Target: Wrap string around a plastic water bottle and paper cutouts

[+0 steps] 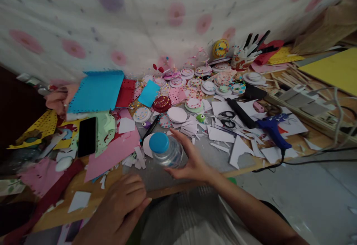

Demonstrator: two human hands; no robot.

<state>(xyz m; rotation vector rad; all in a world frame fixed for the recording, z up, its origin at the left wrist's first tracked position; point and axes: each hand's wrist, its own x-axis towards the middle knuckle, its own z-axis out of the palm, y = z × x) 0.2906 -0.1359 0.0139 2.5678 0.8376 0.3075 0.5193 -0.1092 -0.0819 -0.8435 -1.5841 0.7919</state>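
Note:
A clear bottle (169,155) with a blue cap (158,142) stands near the front edge of the table. My right hand (188,159) is at its right side, thumb and fingers curved around it. Left of the bottle and nearer to me, my left hand (125,200) hangs with its fingers curled together; whether something small is inside is hidden. Behind the bottle lie a white paper disc (177,115), a small green figure (200,118) and white paper scraps (189,126).
A blue glue gun (275,131), black-handled scissors (228,119) and a power strip (301,111) lie to the right. A phone (87,137) rests at the left on coloured paper. Decorated discs (162,103) and a cup of pens (242,62) stand farther back.

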